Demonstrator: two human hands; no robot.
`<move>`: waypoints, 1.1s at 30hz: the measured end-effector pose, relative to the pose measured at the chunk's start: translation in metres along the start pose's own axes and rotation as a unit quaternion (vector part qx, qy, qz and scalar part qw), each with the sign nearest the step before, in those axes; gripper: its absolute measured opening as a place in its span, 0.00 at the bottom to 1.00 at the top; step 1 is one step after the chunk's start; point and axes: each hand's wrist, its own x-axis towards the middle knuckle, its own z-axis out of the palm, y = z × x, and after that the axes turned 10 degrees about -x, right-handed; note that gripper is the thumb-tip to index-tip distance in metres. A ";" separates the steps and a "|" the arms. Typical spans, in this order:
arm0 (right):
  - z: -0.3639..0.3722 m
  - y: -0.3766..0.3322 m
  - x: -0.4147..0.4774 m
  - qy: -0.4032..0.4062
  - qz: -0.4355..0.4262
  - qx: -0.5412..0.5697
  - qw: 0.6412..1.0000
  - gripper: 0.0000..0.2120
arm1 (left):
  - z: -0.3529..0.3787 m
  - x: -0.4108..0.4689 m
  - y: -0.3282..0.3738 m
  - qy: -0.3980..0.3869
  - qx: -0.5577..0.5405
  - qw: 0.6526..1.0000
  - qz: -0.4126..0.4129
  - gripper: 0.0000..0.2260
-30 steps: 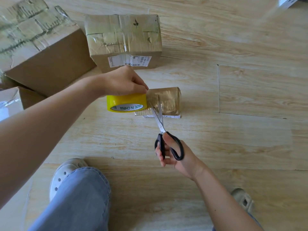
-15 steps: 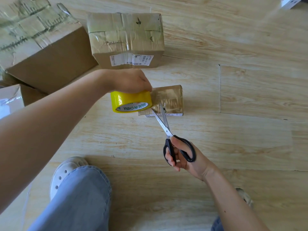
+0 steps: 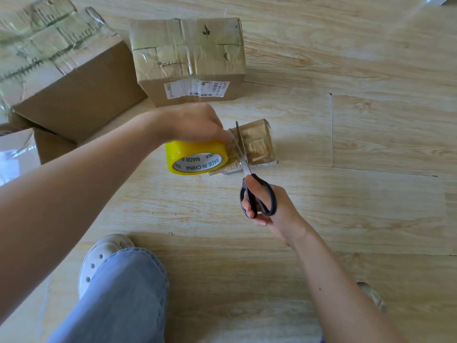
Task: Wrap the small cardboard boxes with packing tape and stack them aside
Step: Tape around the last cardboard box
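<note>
Small cardboard box lies just beyond the right hand, whose gripped scissors point away across it; left hand grips the tape roll touching the box's left side.

left hand grips yellow tape roll from above, held against small taped box on wood floor. right hand holds black-handled scissors, blades lying across the clear tape strip between roll and box. two bigger taped boxes behind. jeans leg, white shoe bottom left.
</note>
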 end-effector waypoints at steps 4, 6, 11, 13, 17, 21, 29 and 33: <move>-0.002 0.001 0.000 0.033 -0.006 -0.020 0.999 0.25 | 0.000 0.002 -0.004 -0.006 -0.042 0.999 0.014 0.07; -0.003 0.001 0.000 0.048 -0.002 -0.025 0.999 0.25 | 0.001 0.002 -0.004 -0.006 -0.051 0.998 0.021 0.06; -0.004 0.000 0.002 0.074 -0.001 -0.051 0.996 0.23 | -0.001 -0.002 -0.004 -0.020 -0.073 0.996 0.043 0.06; -0.010 0.002 0.002 0.088 -0.002 -0.022 0.996 0.24 | -0.001 -0.005 -0.006 -0.027 -0.099 0.993 0.058 0.05; -0.020 0.004 0.002 0.063 -0.008 -0.073 0.995 0.28 | 0.000 -0.006 -0.012 -0.027 -0.140 0.987 0.077 0.05; -0.023 0.008 0.002 0.073 -0.008 -0.141 0.987 0.34 | 0.004 -0.006 -0.011 -0.024 -0.178 0.982 0.067 0.03; -0.026 0.042 -0.008 0.219 -0.138 -0.383 0.887 0.21 | 0.011 -0.005 -0.020 -0.018 -0.209 0.976 0.057 0.06; -0.027 0.071 -0.014 0.223 -0.135 -0.507 0.821 0.22 | 0.006 -0.013 -0.030 -0.031 -0.224 0.972 0.057 0.07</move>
